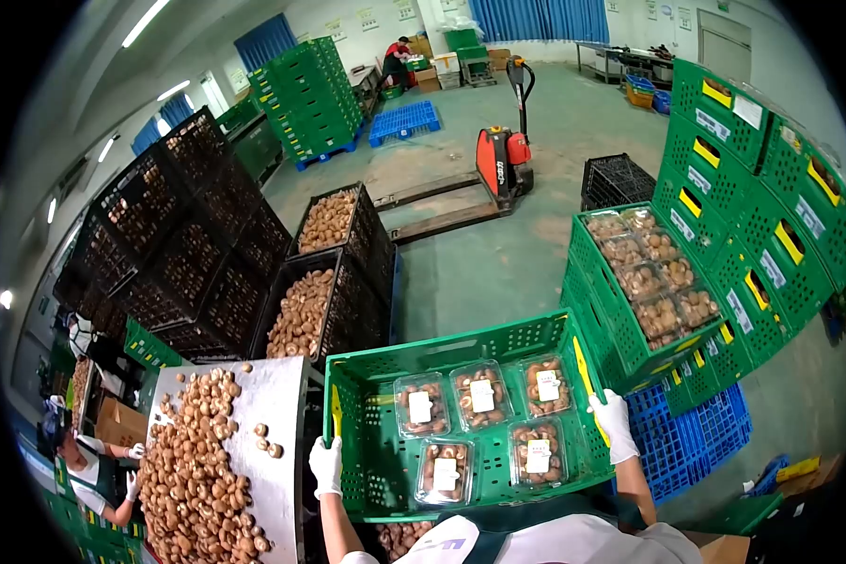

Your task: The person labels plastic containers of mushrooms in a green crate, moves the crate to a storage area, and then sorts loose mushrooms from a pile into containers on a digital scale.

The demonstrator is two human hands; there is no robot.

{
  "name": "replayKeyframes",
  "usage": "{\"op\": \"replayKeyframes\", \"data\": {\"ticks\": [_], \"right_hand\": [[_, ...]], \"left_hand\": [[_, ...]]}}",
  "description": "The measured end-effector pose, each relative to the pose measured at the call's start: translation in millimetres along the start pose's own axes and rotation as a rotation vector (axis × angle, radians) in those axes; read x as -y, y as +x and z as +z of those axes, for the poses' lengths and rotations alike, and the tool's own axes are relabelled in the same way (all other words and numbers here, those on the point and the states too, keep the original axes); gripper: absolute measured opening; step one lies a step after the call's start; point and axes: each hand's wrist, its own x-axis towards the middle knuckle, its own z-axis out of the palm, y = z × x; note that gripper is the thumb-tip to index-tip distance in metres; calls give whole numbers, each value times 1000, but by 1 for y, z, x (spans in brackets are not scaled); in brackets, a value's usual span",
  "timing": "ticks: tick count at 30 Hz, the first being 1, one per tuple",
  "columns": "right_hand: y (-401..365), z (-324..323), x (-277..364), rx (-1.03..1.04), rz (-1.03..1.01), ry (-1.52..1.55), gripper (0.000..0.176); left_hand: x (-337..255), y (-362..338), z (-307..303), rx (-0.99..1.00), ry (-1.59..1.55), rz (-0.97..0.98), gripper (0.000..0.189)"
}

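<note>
"Green plastic between your hands! What's the state of play?"

"Both ends held! My left grip (326,467) is curled around one end of the green crate (432,355), my right grip (615,423) clasps the other, white gloves at the rim. Whether it hangs or rests, I can't tell; its underside is hidden from me."

"And the step?"

"Handling the crate, I'd judge, with five clear packs (480,396) inside: three along the far side, two nearer, bare floor at near left. Any move from here calls for both ends kept level, I reckon; those smooth packs could slide."

"Textures, quickly!"

"Glossy, soft-cornered plastic, white labels on top, knobbly brown mushrooms (425,477) beneath. Crate walls look stiff, punched with little holes. And on my left, dull grey metal: the counter (287,404), heaped with loose mushrooms (197,470), round matt caps, some pale."

"Further out?"

"Right side, a full crate (597,291), packs in tight rows, beside tall stacked crates (714,179) with yellow handle slots. Left, black lattice crates (357,310) piled with mushrooms. Beyond, a red pallet jack (503,164), long flat forks; farther off, a slatted blue pallet (404,122)!"
</note>
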Motion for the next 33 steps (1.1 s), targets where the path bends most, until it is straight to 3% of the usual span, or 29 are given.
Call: {"op": "replayKeyframes", "data": {"ticks": [7, 10, 13, 15, 17, 20, 25, 30, 33], "right_hand": [[123, 35, 31, 6, 2, -3, 23], [213, 63, 39, 50, -101, -135, 44], [274, 56, 103, 99, -151, -198, 48], [307, 51, 129, 101, -152, -187, 48], [338, 59, 144, 119, -145, -183, 48], [390, 76, 151, 102, -149, -176, 43], [460, 98, 168, 138, -84, -116, 39], [545, 142, 166, 67, -31, -147, 29], [592, 151, 197, 64, 31, -85, 25]], "left_hand": [[-42, 87, 72, -29, -44, -9, 23], [-74, 128, 100, -87, 59, -5, 27], [-112, 162, 117, -131, 55, -84, 25], [-131, 182, 127, -86, -55, -180, 24], [-151, 197, 136, -144, -44, -59, 24], [-190, 228, 144, -130, -73, -115, 23], [-240, 282, 172, -153, -8, -37, 22], [-260, 373, 237, -91, 6, -61, 20], [-272, 452, 293, -32, -16, -18, 22]]}}
